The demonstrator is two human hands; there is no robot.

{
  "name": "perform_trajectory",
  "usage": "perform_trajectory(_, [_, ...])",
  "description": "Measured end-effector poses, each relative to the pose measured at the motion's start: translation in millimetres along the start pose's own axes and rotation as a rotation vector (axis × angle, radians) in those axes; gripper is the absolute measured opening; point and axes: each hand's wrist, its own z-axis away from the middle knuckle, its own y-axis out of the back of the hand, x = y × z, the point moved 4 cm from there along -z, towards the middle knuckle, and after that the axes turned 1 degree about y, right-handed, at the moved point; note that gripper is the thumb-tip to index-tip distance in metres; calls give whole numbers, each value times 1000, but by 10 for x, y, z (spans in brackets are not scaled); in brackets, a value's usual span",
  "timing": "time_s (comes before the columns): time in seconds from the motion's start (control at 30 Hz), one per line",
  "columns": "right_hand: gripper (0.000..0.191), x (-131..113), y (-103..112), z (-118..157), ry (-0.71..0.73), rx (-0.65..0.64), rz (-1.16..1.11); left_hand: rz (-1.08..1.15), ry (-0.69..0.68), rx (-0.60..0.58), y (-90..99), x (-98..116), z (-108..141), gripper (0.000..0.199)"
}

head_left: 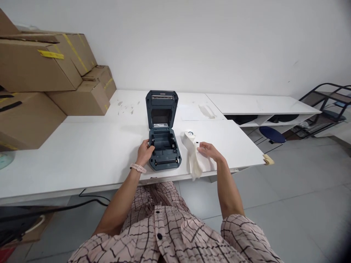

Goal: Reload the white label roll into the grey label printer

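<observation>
A dark blue-grey label printer (pixel 164 155) stands on the white table with its lid (pixel 161 106) raised, and its inner bay is visible. My left hand (pixel 145 151) grips the printer's left edge, thumb over the rim and fingers on the outer side. To the printer's right, my right hand (pixel 208 150) is closed at the side of a small white paper roll (pixel 196 147). A loose strip of pale paper (pixel 195 166) hangs down from there to the table's front edge. Just behind it stands another white roll (pixel 189 136) with a dark ring at its core.
Cardboard boxes (pixel 79 98) with yellow tape are stacked on the left of the table (pixel 90 146). A white sheet (pixel 189 112) lies behind the rolls. At the right are a lower white table (pixel 257 104), a blue stool (pixel 272 134) and a black metal rack (pixel 326 100).
</observation>
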Motion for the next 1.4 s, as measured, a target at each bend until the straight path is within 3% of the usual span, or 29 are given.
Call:
perform_trajectory(0.17, [40,-326,-226,-110,152,77,-37,17,3,-10,-7,20,27,56])
perform_trajectory(0.27, [46,-492,-590,-173,243,282,44,10,9,11,-7,17,26,56])
perform_trajectory(0.37, [48,-496,-1017,-150,282,450,88,3,8,26,-3,1,12,57])
perform_trajectory(0.47, [49,-449,-1184,-74,302,550,99,1,-6,30,0,-8,-3,57])
perform_trajectory(0.73, [50,-189,-962,237,105,607,-31,25,-27,45,-2,-34,-13,56])
perform_trajectory(0.83, [52,-16,-992,442,36,502,-2,29,-30,47,2,-26,-8,57])
perform_trajectory(0.97, [74,101,-1041,682,14,343,168,48,-13,38,9,9,13,58])
perform_trajectory(1.07, [87,70,-1088,681,53,280,299,73,4,28,8,19,23,61])
perform_trajectory(1.17, [76,13,-1116,571,66,287,380,82,13,32,7,11,20,61])
perform_trajectory(1.27, [69,-23,-1055,546,57,273,196,87,11,38,7,10,19,60])
perform_trajectory(1.4, [89,-48,-764,855,168,169,-151,86,7,42,9,27,36,58])
